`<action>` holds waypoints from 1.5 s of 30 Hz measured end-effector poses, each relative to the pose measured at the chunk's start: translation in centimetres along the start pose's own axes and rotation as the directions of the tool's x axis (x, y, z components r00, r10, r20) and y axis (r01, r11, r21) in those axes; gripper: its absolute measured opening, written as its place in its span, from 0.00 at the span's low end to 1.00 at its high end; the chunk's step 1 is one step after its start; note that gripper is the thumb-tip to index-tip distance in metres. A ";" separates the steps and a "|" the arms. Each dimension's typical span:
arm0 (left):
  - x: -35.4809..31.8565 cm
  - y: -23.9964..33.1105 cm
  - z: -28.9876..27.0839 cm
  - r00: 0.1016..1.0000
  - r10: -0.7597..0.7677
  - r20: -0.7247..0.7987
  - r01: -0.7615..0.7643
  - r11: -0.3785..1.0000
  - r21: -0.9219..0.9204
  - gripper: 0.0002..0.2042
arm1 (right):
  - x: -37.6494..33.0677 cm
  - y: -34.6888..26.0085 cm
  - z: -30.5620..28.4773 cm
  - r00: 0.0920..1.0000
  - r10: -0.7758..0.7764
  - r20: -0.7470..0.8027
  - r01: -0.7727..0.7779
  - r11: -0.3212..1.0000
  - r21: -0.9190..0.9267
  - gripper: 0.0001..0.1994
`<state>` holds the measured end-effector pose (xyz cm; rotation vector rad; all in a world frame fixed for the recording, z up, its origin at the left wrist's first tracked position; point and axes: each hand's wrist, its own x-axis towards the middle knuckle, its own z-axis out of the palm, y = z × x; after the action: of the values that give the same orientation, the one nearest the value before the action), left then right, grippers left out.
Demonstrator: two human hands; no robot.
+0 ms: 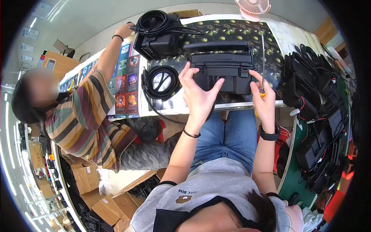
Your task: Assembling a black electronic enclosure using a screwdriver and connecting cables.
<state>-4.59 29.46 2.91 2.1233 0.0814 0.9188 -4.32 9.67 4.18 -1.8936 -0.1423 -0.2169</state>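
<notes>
The black case (228, 79) sits by the near edge of the worktop (284, 34), long axis along it, latched side toward it. Patterned mat (220, 31) lies bare beyond. The left hand (199, 92) spreads, thumb and fingers apart, at the case's left end; the right hand (266, 102) grips a screwdriver (263, 63), shaft pointing away.

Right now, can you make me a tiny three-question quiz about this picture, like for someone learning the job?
1. Which hand holds the yellow-handled screwdriver?
2. True or false: a pink desk fan stands beyond the black plastic case.
3. Where is the coiled black cable nearest the left hand? A) right of the case; B) left of the case; C) on top of the case.

Key: 1. the right hand; 2. true; 3. B.
</notes>
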 end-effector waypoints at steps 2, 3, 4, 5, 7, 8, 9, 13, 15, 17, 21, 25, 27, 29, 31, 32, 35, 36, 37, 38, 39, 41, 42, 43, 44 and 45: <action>-0.2 0.0 -0.1 1.000 -0.006 -0.006 0.006 1.000 0.007 0.36 | 0.2 -0.7 -0.4 0.989 0.111 0.095 -0.127 0.976 0.179 0.17; -0.4 -0.1 0.0 0.999 0.014 -0.029 -0.014 1.000 -0.001 0.36 | 0.3 -1.2 -0.7 0.957 0.205 0.205 -0.266 0.903 0.338 0.18; -0.6 -0.4 0.1 0.998 0.034 -0.047 -0.034 0.999 -0.009 0.36 | 0.5 -1.6 -1.0 0.957 0.206 0.204 -0.266 0.903 0.337 0.18; -0.8 -0.8 0.2 0.998 0.034 -0.046 -0.034 0.999 -0.010 0.36 | 0.8 -2.1 -1.2 0.933 0.170 0.316 -0.305 0.841 0.447 0.18; -1.1 -1.3 0.4 0.995 0.061 -0.077 -0.064 0.997 -0.043 0.36 | 1.4 -3.6 -0.9 0.942 0.114 0.315 -0.271 0.813 0.516 0.18; -1.1 -1.2 0.4 0.995 0.062 -0.078 -0.066 0.997 -0.043 0.36 | 1.7 -3.4 -0.9 0.943 0.112 0.314 -0.269 0.813 0.517 0.18; -1.1 -1.1 0.4 0.996 0.055 -0.068 -0.058 0.998 -0.039 0.36 | 2.2 -2.9 -0.8 0.951 0.134 0.277 -0.236 0.896 0.377 0.17; -1.0 -0.7 0.2 0.998 0.030 -0.046 -0.031 0.999 -0.008 0.37 | 2.7 -2.9 -0.4 0.979 0.105 0.175 -0.135 0.976 0.170 0.11; -0.7 -0.6 0.2 0.998 0.042 -0.047 -0.041 0.999 0.017 0.37 | 3.3 -2.0 0.1 0.997 -0.030 0.067 0.026 0.998 0.058 0.08; -0.3 -0.5 0.1 0.998 0.052 -0.046 -0.050 0.998 0.044 0.37 | 3.9 -1.9 0.7 0.999 -0.011 0.031 0.009 0.997 0.077 0.07; 0.8 -0.7 -0.6 0.999 0.050 0.002 -0.050 0.999 -0.001 0.28 | 4.8 -1.1 0.5 0.998 0.056 0.020 -0.058 0.995 0.086 0.13; 2.5 -2.0 0.2 1.000 0.019 0.007 -0.016 0.966 -0.260 0.09 | 6.2 0.7 0.9 0.996 0.082 0.039 -0.088 0.977 0.192 0.28; 2.8 -2.5 0.8 0.993 -0.081 0.088 0.108 0.922 -0.372 0.10 | 7.1 1.8 1.6 0.998 0.041 0.046 -0.051 0.964 0.260 0.28; 3.4 -2.4 1.2 0.981 -0.161 0.104 0.191 0.788 -0.586 0.14 | 7.5 1.7 2.1 0.985 0.145 0.093 -0.166 0.940 0.299 0.29; 4.0 -2.8 1.3 0.943 -0.251 0.219 0.326 0.563 -0.759 0.26 | 7.7 1.3 2.1 0.979 0.171 0.113 -0.198 0.930 0.309 0.29; 4.1 -2.8 1.4 0.939 -0.253 0.234 0.338 0.541 -0.770 0.25 | 7.8 1.3 2.0 0.973 0.190 0.133 -0.223 0.922 0.318 0.29; 4.4 -3.1 1.0 0.923 -0.224 0.311 0.383 0.497 -0.779 0.24 | 8.0 2.2 2.1 0.972 0.185 0.147 -0.227 0.905 0.359 0.30; 4.4 -3.2 1.0 0.925 -0.220 0.310 0.380 0.510 -0.772 0.24 | 8.0 2.4 2.1 0.974 0.167 0.153 -0.213 0.902 0.376 0.30; 4.3 -3.2 1.0 0.927 -0.216 0.307 0.376 0.521 -0.766 0.23 | 8.0 2.2 2.2 0.972 0.184 0.145 -0.226 0.899 0.375 0.28; 4.3 -3.1 1.0 0.926 -0.216 0.311 0.379 0.522 -0.764 0.23 | 8.1 2.6 2.0 0.972 0.187 0.142 -0.228 0.898 0.376 0.28; 4.4 -3.1 1.1 0.926 -0.212 0.312 0.377 0.529 -0.760 0.23 | 8.2 3.3 1.9 0.989 0.122 0.087 -0.143 0.942 0.302 0.27; 4.5 -3.4 1.1 0.935 -0.209 0.287 0.355 0.547 -0.758 0.23 | 7.7 3.1 2.2 0.991 -0.072 -0.116 0.079 0.995 0.061 0.23; 4.5 -3.5 1.2 0.936 -0.209 0.283 0.352 0.552 -0.756 0.23 | 6.7 2.9 2.4 0.965 -0.085 -0.246 0.094 0.995 0.025 0.20; 4.5 -3.4 1.1 0.939 -0.196 0.283 0.344 0.550 -0.761 0.23 | 5.8 2.7 2.1 0.939 -0.126 -0.321 0.107 0.991 -0.078 0.18; 4.4 -3.2 1.0 0.942 -0.183 0.282 0.336 0.547 -0.766 0.23 | 4.9 2.7 1.9 0.905 -0.174 -0.388 0.110 0.977 -0.181 0.17; 4.4 -2.9 0.9 0.934 -0.204 0.293 0.357 0.547 -0.757 0.22 | 4.2 3.1 1.7 0.903 -0.184 -0.389 0.076 0.958 -0.277 0.22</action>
<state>-0.10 32.41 3.08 1.2515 -0.0739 0.4232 0.53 10.22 1.66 -2.0495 0.0487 -0.7536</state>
